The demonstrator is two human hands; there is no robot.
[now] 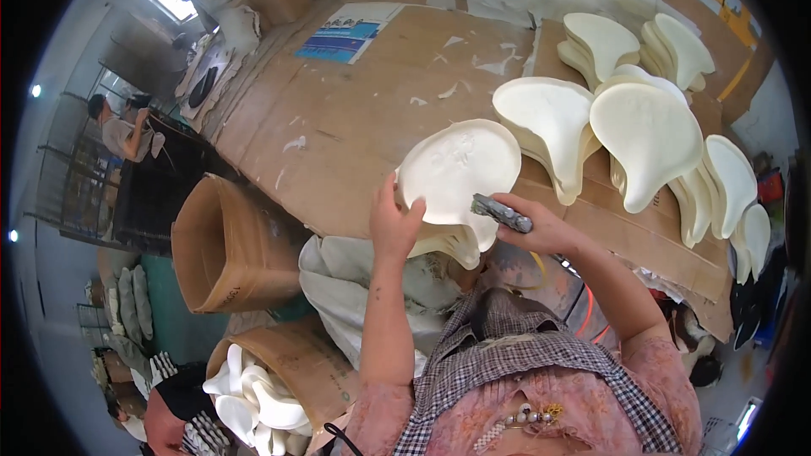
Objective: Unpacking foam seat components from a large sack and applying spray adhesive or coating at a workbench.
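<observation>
From the head camera, I saw the left hand (395, 218), partly curled, gripping a cream saddle pad (460, 167) at the cardboard-covered table's (338, 135) near edge; the right, closed, held a grey tool (503, 213). Slipping, it could gouge the pad.

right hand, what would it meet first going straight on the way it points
The right hand, tool leading, would likely meet the cream saddle-shaped piece the left hand holds; the tool may already touch it.

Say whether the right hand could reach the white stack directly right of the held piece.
Probably yes: nothing visible stands between the right hand and the white stack, though that hand holds a grey tool.
</observation>
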